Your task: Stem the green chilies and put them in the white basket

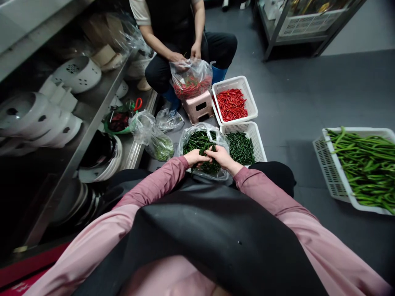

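Above the clear bag of green chillies, both hands meet. The left hand is curled shut, fingers pinching a green chilli at the bag's mouth. The right hand is likewise closed, gripping the same chilli from the opposite side; the fingertips of both hands touch. Just right of the bag stands a white basket holding more green chillies. Beyond the bag, a second white basket holds red chillies. Farther beyond the bag, a seated co-worker's hands hold another plastic bag of red chillies. Well right of the bag, a tray carries long green beans.
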The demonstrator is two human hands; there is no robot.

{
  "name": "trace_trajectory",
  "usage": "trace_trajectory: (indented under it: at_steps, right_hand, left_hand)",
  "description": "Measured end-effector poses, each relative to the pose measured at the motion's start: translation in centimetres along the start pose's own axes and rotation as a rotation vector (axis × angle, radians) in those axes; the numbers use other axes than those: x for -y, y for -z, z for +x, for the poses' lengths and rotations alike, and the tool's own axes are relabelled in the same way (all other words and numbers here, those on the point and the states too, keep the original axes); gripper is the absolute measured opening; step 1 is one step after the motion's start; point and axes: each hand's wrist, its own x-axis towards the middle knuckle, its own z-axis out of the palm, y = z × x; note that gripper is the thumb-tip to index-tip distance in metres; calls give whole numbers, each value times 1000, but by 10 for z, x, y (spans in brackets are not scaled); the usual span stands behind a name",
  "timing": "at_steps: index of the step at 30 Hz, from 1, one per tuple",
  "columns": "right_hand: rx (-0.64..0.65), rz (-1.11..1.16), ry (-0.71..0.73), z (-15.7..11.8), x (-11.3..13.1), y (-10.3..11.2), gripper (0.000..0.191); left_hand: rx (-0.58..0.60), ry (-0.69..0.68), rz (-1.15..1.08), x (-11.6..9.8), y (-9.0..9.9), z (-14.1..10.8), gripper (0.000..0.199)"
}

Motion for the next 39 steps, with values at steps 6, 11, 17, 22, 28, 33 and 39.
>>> trace_trajectory:
  at_steps: [6, 11, 17, 22, 28, 33, 39]
  right_hand:
    - [-62, -1, -80, 2, 0, 3, 20]
    - [62, 197, -140, 3, 9, 9, 15]
    - [4, -107, -98, 1, 8, 13, 22]
    - [-100, -349, 96, -3, 3, 1, 24]
    - [-159, -915, 409, -6, 6, 0, 11]
    - [-265, -852, 251, 7, 0, 17, 23]
    - [-38, -70, -108, 4, -14, 1, 31]
  left_hand:
    - [-200, -62, 360, 0, 9, 2, 36]
    - [-326, -204, 676, 7, 7, 8, 28]
    - [-558, -74, 881, 11, 15, 6, 24]
    - [-642, 9, 1009, 9, 3, 6, 21]
    - [-582, 46, 934, 3, -14, 7, 22]
    - [-609, 43, 683, 3, -1, 5, 27]
    - [-607, -66, 475, 13, -11, 14, 51]
